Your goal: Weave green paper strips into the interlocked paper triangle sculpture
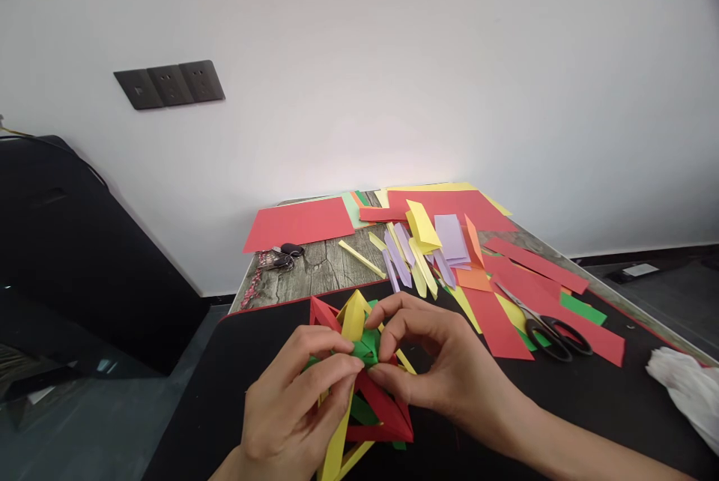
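Observation:
A folded paper frame [387, 410] of interlaced red, yellow and green strips is held above the black mat, near the front of the table. My left hand [300, 398] grips it from the left, thumb and fingers pinched at a green fold near its middle. From the right, my right hand [435, 350] pinches the same green part [368, 346] between thumb and fingers. The fingertips of both hands nearly meet there. A yellow strip [353, 316] rises in a point just behind them. My palms and fingers hide the frame's lower left portion.
Scissors [547, 327] with black handles lie on red paper strips [584, 324] at the right. Behind are purple and yellow folded strips [398, 256], red sheets [300, 222] and keys [281, 256]. A crumpled white tissue [682, 391] sits at the right edge.

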Available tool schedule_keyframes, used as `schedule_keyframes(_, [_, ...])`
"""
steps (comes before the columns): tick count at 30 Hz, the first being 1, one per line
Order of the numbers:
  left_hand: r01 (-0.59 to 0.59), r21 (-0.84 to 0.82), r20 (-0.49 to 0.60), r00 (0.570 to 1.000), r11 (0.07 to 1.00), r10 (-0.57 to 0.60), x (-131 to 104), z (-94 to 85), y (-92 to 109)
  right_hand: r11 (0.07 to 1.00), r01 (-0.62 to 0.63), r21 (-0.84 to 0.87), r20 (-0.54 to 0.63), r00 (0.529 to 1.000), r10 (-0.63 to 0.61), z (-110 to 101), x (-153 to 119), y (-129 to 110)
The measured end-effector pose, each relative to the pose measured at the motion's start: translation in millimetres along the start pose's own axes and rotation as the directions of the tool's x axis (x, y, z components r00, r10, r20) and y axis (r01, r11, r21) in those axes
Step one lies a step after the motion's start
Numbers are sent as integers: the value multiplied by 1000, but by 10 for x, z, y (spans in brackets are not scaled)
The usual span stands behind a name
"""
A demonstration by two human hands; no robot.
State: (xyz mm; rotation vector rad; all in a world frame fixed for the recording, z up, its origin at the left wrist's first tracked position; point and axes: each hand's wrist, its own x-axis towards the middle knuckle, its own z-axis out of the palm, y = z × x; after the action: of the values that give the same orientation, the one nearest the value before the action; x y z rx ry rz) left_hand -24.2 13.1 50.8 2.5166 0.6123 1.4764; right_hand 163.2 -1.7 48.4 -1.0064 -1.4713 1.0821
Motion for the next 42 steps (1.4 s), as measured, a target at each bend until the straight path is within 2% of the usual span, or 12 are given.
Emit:
schedule_keyframes(12, [4, 14, -27, 1000, 1000, -3, -15, 8, -2, 999, 24, -28, -4, 1000, -24, -4, 10, -7])
schedule_keyframes(20, [-2, 25, 12, 1000, 1000, 2, -22, -9, -2, 998, 51, -47, -10, 999, -52, 4, 10, -10])
schedule_keyframes(27, [22, 29, -5, 1000, 999, -22, -10, 10, 12, 998, 36, -51, 2, 999, -36, 4, 13, -14])
schedule_keyframes(42, [-7, 26, -6, 1000, 1000, 7, -43, 10, -9, 997, 47, -53, 10, 999, -47, -2, 21, -22])
